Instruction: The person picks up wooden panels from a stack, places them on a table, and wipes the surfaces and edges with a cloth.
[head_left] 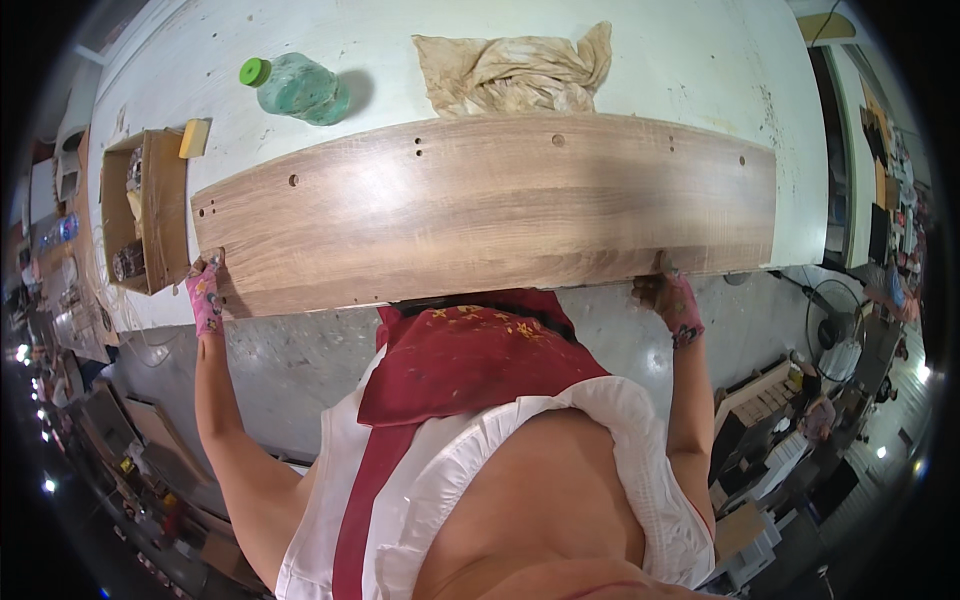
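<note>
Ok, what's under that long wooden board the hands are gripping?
The wood-grain board lies on a white worktable, whose bare top shows beyond it. A crumpled rag touches its far edge. Whatever lies beneath the board itself is covered. The near edge overhangs the table.

Long wood-grain panel (480,205) under my fingers: brown laminate, lighter and darker streaks running lengthwise, flat on white workbench, long axis 9-to-3 o'clock, near edge overhanging toward me. Small drilled holes along far edge and both ends, one larger hole near 10 o'clock end. My left hand (205,295) in pink glove grips near corner at 8 o'clock; my right hand (668,298) in gloved fingers grips near edge at 4 o'clock.
</note>
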